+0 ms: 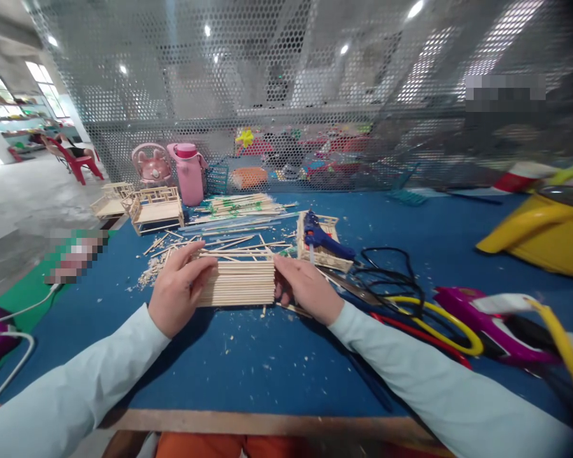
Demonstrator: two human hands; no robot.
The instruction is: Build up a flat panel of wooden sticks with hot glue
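A flat panel of thin wooden sticks (241,283) laid side by side rests on the blue table top (267,362). My left hand (176,292) grips its left end, thumb on top. At the opposite end my right hand (308,286) holds the panel, fingers curled around the edge. Loose sticks and wood chips (149,275) lie around the panel. A blue glue gun (321,238) rests on a small wooden frame (322,251) just behind my right hand.
A bundle of long sticks (239,207) and two small wooden benches (155,210) stand at the back, by a pink bottle (190,173). Black, yellow and red cables (401,286) and toy parts (487,321) crowd the right. A perforated screen (315,95) walls the far edge.
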